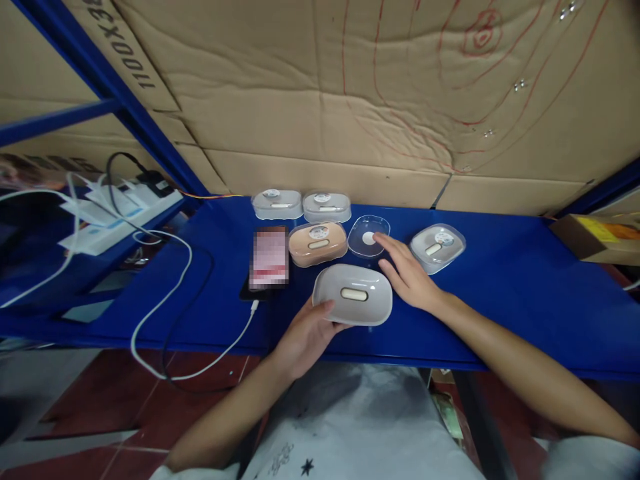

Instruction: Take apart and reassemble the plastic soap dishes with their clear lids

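My left hand [307, 333] holds an uncovered light grey box [373, 308] by its left end, thumb on the rim. Inside the box is a cream oval piece [354, 294]. My right hand [413, 277] has its fingers apart, the fingertips at the round white label of a clear lid [357, 233] lying on the blue table. Left of the lid sits a peach box [300, 250] under a clear lid. Right of my right hand is a grey covered box [453, 257]. Two more grey covered boxes [277, 211] [327, 213] stand at the back.
A phone [270, 257] with a blurred screen lies on the blue table [525, 287], a white cable [173, 287] beside it. Power strips [125, 217] are at the left, a cardboard box [590, 240] at the right. Cardboard [280, 127] stands behind.
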`<act>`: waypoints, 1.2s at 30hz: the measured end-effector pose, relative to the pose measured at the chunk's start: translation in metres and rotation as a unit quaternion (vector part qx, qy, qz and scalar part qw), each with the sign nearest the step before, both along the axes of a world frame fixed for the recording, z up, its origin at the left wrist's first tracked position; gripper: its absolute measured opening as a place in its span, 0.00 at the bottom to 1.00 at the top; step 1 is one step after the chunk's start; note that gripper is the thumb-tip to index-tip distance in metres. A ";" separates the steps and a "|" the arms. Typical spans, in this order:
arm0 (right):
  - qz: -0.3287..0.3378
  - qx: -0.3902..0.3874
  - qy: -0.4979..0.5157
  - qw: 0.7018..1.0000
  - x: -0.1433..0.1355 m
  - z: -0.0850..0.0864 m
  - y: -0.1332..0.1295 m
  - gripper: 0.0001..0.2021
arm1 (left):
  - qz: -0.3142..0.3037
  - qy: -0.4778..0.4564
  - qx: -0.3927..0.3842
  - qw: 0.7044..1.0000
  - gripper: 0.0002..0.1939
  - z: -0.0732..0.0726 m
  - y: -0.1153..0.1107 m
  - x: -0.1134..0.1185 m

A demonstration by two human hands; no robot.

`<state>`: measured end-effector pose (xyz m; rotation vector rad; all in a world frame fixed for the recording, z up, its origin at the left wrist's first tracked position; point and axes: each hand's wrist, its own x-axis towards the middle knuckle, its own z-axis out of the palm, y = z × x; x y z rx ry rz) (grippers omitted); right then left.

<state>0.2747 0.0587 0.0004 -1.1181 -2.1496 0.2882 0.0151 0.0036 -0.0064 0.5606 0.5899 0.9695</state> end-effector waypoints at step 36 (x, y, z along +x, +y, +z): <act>0.041 -0.188 0.199 0.961 -0.027 0.022 -0.034 0.21 | -0.076 0.046 0.079 0.993 0.30 -0.006 -0.002 0.003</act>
